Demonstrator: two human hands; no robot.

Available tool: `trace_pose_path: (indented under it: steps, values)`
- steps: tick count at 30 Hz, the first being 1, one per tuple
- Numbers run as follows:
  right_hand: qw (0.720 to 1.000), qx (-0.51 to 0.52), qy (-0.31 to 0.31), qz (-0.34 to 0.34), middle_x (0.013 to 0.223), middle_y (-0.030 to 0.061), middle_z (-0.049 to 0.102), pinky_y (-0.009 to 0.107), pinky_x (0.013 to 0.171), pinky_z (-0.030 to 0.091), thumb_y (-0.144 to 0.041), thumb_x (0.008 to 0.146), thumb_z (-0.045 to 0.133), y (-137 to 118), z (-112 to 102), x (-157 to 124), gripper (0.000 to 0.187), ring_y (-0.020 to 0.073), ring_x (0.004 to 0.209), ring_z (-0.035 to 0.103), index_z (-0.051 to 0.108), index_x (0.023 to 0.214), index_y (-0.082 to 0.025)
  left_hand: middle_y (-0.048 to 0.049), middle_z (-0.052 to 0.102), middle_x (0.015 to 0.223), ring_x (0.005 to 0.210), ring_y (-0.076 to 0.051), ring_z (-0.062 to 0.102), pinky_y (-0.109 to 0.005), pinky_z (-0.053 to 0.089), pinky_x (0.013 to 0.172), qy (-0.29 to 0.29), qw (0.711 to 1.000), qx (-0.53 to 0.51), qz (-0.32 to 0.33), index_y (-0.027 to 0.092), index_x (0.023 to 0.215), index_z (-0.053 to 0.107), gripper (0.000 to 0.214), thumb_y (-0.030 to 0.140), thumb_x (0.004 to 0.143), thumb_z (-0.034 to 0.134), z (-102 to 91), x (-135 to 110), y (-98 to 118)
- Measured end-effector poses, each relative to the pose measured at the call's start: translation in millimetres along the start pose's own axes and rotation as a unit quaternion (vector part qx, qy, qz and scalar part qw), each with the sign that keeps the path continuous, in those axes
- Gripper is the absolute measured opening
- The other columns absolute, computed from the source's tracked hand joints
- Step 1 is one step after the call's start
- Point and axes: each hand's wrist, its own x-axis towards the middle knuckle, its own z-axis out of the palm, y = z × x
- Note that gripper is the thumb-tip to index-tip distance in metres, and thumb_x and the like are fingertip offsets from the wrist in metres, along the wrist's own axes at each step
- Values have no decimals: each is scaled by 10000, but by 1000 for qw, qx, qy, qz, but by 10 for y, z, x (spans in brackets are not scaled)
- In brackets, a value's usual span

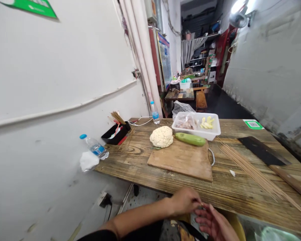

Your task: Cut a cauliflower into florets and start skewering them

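Observation:
My left hand (185, 201) is closed in a pinch below the table's front edge. Whatever its fingertips hold is too small to make out. Meeting those fingertips is my right hand (213, 222), palm turned up and its fingers loosely apart. Beyond both hands, a wooden cutting board (182, 160) with a metal handle lies on the table (130, 164). A long pale-green vegetable (190, 139), like a zucchini, rests along the board's far edge. A whole cauliflower (162, 137) sits at its far left corner.
Behind the board stands a white tub (213, 134) with bagged food and pale yellow pieces. Right of it lie bamboo skewers (248, 170) and a cleaver (263, 150). Water bottles (96, 149), a black box (115, 134) and the wall (65, 67) are leftward.

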Motion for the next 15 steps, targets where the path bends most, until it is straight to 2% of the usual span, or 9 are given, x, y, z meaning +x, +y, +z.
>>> trace_pose_path:
  steps: [2,4,6,8,10,11,13,14,15]
  values:
    - [994,107,16,18,779,82,709,251,564,531,-491,666,758,40,-82,-44,389,176,671,670,696,826,-142,-34,725,851,783,-138,635,-224,449,685,-90,981,93,143,151,781,693,149,180,851,564,155,261,276]
    - [979,192,68,11,623,25,660,214,507,505,-391,588,832,115,-223,-95,332,133,549,628,650,707,-139,-45,723,885,792,-163,628,-261,453,670,-144,943,169,247,148,754,689,211,237,878,544,239,468,496]
    - [957,266,117,-9,522,-41,586,162,434,448,-294,498,876,196,-412,-166,352,74,436,544,599,664,-156,-22,702,1042,873,-166,618,-273,463,710,-150,915,180,328,182,885,695,223,291,910,501,277,593,632]
    - [948,284,136,-34,463,-85,491,129,340,332,-295,503,864,249,-651,-266,380,25,343,397,527,629,-172,15,648,1189,982,-143,598,-263,467,799,-112,907,143,380,243,1040,655,230,289,935,455,269,624,648]
    - [950,261,163,-58,433,-108,379,134,287,212,-364,611,793,248,-958,-383,400,16,306,256,432,595,-194,11,655,1170,1036,-131,591,-268,461,879,-37,918,103,382,263,1052,635,226,289,941,440,167,577,512]
    - [947,250,191,-71,430,-115,331,141,283,190,-390,677,736,227,-1141,-442,405,20,305,218,386,589,-205,-3,664,1143,1037,-141,594,-293,457,910,19,931,98,350,264,1038,635,206,280,930,460,61,541,385]
    - [925,246,271,-102,427,-122,255,145,286,185,-385,775,626,150,-1555,-561,390,33,305,204,323,592,-222,-36,639,1179,1144,-194,550,-384,414,1007,127,954,144,232,278,1140,586,255,267,899,503,-275,486,33]
    - [910,241,316,-119,429,-125,233,139,293,191,-374,805,582,101,-1771,-622,376,35,305,207,304,599,-225,-46,631,1182,1179,-234,526,-432,396,1027,197,949,183,166,284,1166,562,304,329,866,550,-493,480,-170]
    - [895,230,360,-131,436,-124,246,134,304,217,-363,821,554,47,-1978,-686,343,36,306,233,314,617,-226,-71,584,1254,1239,-287,468,-476,378,1036,237,938,236,89,276,1238,505,471,441,808,602,-730,490,-370]
